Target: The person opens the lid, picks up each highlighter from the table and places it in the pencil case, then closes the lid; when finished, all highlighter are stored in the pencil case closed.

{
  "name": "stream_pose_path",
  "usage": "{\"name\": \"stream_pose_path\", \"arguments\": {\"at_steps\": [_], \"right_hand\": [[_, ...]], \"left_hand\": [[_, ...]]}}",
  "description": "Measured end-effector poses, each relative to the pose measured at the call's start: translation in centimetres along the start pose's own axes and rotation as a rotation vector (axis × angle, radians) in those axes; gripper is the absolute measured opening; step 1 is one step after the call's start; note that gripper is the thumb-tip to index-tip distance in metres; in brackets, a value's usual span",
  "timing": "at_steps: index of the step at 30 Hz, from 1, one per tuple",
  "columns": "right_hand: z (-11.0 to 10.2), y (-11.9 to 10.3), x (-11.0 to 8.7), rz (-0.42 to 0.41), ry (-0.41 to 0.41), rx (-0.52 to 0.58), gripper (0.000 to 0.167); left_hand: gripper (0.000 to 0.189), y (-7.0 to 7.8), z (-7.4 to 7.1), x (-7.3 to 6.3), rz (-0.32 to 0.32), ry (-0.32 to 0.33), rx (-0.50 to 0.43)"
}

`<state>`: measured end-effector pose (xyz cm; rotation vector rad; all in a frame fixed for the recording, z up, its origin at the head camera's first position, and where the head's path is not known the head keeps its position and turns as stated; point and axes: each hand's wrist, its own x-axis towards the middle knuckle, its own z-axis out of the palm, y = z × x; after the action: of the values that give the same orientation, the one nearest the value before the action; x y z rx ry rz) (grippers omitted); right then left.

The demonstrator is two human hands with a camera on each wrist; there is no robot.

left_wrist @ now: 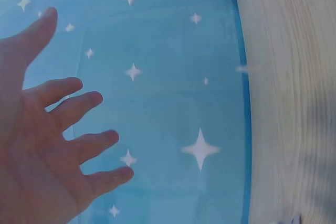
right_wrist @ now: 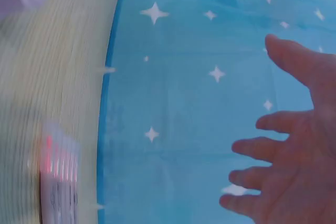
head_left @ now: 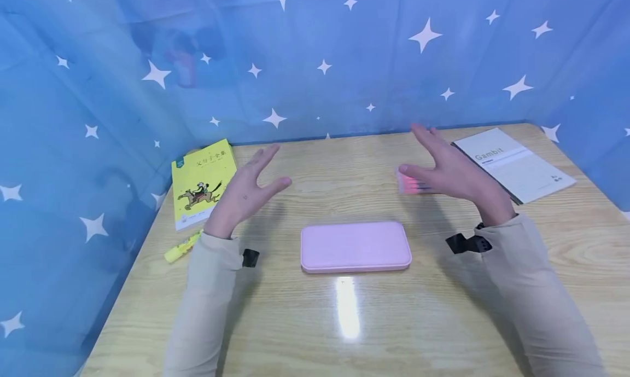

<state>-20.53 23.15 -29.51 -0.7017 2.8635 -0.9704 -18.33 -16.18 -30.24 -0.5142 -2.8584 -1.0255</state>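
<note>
My left hand is raised above the table's left side, fingers straight and thumb spread, holding nothing. It overlaps the edge of a yellow book in the head view. My right hand hovers on the other side with fingers extended, also bare. Behind its thumb lies a clear pack of pink-tipped pens, partly hidden; the same pack shows at lower left in the right wrist view. Between the hands, a closed pink-lilac pencil case lies flat on the table. Both wrist views show open palms and spread fingers.
A yellow highlighter lies below the book, partly behind the left sleeve. At the back right sits a pale notebook marked "Gambit". A blue curtain with white stars hangs along the back and left of the wooden table.
</note>
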Motion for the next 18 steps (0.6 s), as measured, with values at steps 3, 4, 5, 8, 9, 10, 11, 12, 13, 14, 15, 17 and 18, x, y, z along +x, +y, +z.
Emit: {"name": "stream_pose_path", "arguments": {"at_steps": [3, 4, 5, 8, 9, 10, 11, 12, 13, 14, 15, 17, 18], "right_hand": [[0.2, -0.9, -0.2, -0.001, -0.012, 0.046, 0.083], [0.3, -1.3, -0.3, -0.003, -0.011, 0.053, 0.083], [0.4, -1.7, -0.3, -0.006, -0.014, 0.063, 0.083], [1.0, -2.7, -0.6, -0.007, -0.022, 0.071, 0.082], [1.2, -2.9, -0.8, -0.009, -0.026, 0.06, 0.082], [1.5, -3.1, -1.0, -0.007, -0.033, 0.046, 0.083], [1.8, -3.2, -1.2, -0.01, -0.041, 0.034, 0.083], [2.2, -3.2, -1.4, -0.012, -0.049, 0.027, 0.084], [2.6, -3.1, -1.6, -0.018, -0.057, 0.022, 0.085], [3.1, -3.0, -1.9, -0.023, -0.063, 0.021, 0.086], [3.5, -2.7, -2.2, -0.028, -0.068, 0.021, 0.087], [4.4, -2.2, -2.8, -0.041, -0.081, 0.034, 0.087], [4.8, -1.9, -3.2, -0.039, -0.087, 0.047, 0.087]], "left_hand": [[0.073, 0.8, 0.4, -0.6, 0.017, 0.009, -0.06], [0.072, 1.0, 0.5, -0.8, 0.025, 0.011, -0.077], [0.071, 1.2, 0.7, -1.0, 0.032, 0.01, -0.098], [0.07, 1.6, 1.2, -1.7, 0.059, 0.001, -0.146], [0.07, 1.7, 1.4, -1.9, 0.067, -0.004, -0.156], [0.07, 1.7, 1.6, -2.0, 0.074, -0.011, -0.168], [0.07, 1.7, 1.8, -2.2, 0.078, -0.018, -0.175], [0.071, 1.7, 2.0, -2.3, 0.084, -0.024, -0.179], [0.071, 1.7, 2.2, -2.4, 0.087, -0.028, -0.18], [0.072, 1.6, 2.5, -2.5, 0.094, -0.033, -0.183], [0.073, 1.6, 2.8, -2.6, 0.098, -0.039, -0.189], [0.075, 1.4, 3.4, -2.9, 0.098, -0.057, -0.202], [0.075, 1.3, 3.8, -3.0, 0.098, -0.071, -0.213]]}}
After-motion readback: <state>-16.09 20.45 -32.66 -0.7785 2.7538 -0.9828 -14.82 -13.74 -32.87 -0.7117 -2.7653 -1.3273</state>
